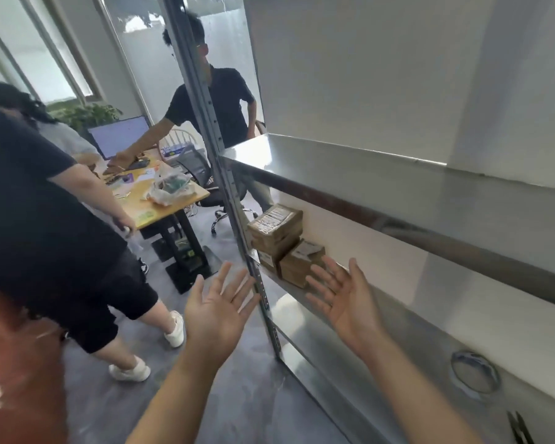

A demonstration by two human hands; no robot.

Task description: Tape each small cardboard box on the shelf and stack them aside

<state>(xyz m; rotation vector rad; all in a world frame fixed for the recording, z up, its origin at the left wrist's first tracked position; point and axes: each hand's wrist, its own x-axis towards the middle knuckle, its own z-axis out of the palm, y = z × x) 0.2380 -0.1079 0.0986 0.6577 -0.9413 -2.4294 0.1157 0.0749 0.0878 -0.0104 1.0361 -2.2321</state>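
Several small cardboard boxes sit at the far left end of a metal shelf [302, 296]: a stack [274, 229] of taped boxes against the post, and a lower box [298, 261] beside it. My left hand [217, 306] is held out palm up, fingers spread, in front of the shelf post and holds nothing. Palm up over the shelf surface, my right hand [340, 298] has straight fingers just short of the lower box and is empty too. A roll of clear tape [474, 376] lies on the shelf to the right.
A black tool, perhaps scissors [521, 427], lies at the shelf's near right. An upper shelf [398, 193] overhangs the boxes. The upright steel post [234, 200] stands between my hands. Three people stand at left around a wooden desk [161, 200] with a monitor.
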